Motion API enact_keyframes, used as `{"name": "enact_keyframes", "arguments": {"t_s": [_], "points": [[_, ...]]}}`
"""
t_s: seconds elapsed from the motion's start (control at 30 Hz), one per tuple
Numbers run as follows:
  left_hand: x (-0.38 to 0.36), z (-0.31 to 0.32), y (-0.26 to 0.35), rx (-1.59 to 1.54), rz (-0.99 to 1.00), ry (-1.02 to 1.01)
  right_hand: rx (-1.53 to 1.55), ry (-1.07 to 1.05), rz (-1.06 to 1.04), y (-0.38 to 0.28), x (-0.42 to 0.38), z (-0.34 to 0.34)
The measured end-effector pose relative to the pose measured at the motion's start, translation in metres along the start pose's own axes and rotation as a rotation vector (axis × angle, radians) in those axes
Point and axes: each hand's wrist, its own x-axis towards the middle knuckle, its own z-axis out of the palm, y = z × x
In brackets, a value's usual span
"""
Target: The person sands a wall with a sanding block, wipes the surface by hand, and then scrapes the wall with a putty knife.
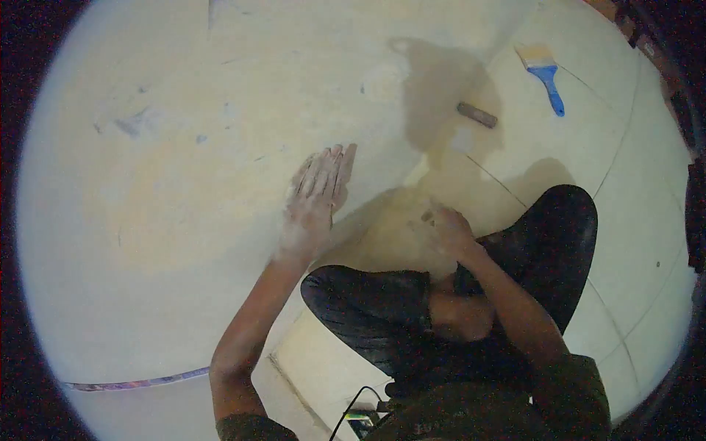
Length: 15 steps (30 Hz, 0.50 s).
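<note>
My left hand (312, 202), coated with pale dust, lies palm down on the large pale surface (184, 220). Its fingers are straight and together, pressed over a flat brown piece (346, 170) whose edge shows beside them. What the piece is cannot be made out. My right hand (447, 229), also dusty, hovers near my knee with its fingers curled. Whether anything small sits between those fingers is blurred.
A blue-handled brush (546, 77) lies on the tiled floor (640, 220) at the upper right. Left of it rests a small brown block (477, 115). My folded legs (368, 301) are close below my hands. A patterned strip (147, 382) runs along the lower left.
</note>
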Motion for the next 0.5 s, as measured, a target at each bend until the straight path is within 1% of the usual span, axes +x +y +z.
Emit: {"name": "enact_keyframes", "arguments": {"t_s": [0.07,0.1,0.13,0.17,0.23,0.27,0.33,0.37,0.43,0.5], "points": [[0.007,-0.001,0.001,-0.001,-0.001,-0.009,-0.046,0.357,-0.295,-0.009,0.023,0.013],[0.023,0.005,0.010,0.004,-0.005,-0.019,-0.060,0.542,-0.443,-0.011,0.037,0.018],[0.032,0.007,0.012,0.010,-0.007,-0.027,-0.091,0.488,-0.402,-0.030,0.044,0.005],[0.028,0.007,0.015,-0.045,-0.022,0.009,-0.128,0.429,-0.362,-0.045,0.050,-0.015],[0.009,0.003,0.021,-0.150,-0.050,0.068,-0.222,0.535,-0.456,-0.054,0.074,-0.037],[0.001,0.002,0.018,-0.092,-0.046,0.016,-0.263,0.588,-0.495,-0.055,0.085,-0.044],[-0.008,-0.001,0.005,0.022,-0.025,-0.084,-0.356,0.652,-0.561,-0.039,0.127,-0.031],[0.003,-0.002,0.008,-0.051,-0.021,-0.050,-0.411,0.678,-0.608,-0.034,0.140,-0.026],[0.038,-0.007,0.019,-0.195,-0.014,0.023,-0.403,0.605,-0.572,-0.043,0.123,-0.025],[0.039,-0.007,0.024,-0.185,-0.074,0.033,-0.420,0.522,-0.541,-0.051,0.118,-0.044]]}}
